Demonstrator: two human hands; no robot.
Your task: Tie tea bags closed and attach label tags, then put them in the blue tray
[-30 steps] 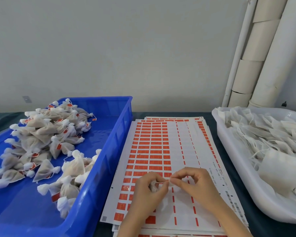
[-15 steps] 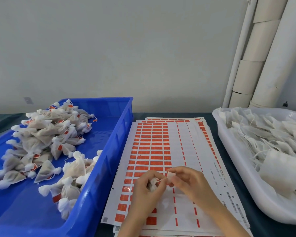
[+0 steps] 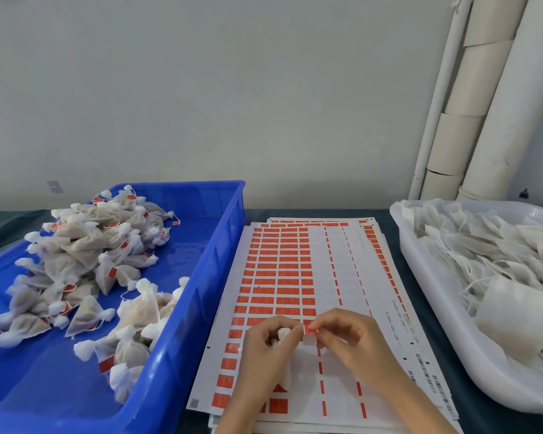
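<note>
Blue tray (image 3: 207,296): on your far left, waiting for the bag you are working on.
Finished bags (image 3: 85,264): heaped inside it, knotted, red tags showing.
Label sheets (image 3: 282,264): stacked under your hands, with the left columns mostly full and the right ones peeled bare.
Left hand (image 3: 264,349): fingers curled round the tea bag (image 3: 282,335), gripping it above the sheets.
Label tag (image 3: 309,332): red and white, just beside the bag's gathered top.
Right hand (image 3: 355,343): thumb and forefinger pinch that tag.
White tray (image 3: 439,321): on your right, full of flat, untied bags (image 3: 499,261).
Just changed: a second ago your fingertips met tight over the bag's neck. Now your right hand has eased slightly off and the tag's red face shows.
Meaning: tying looks done and you are likely fixing the tag. I cannot tell whether it is on the string yet. The drop into the blue tray remains.
</note>
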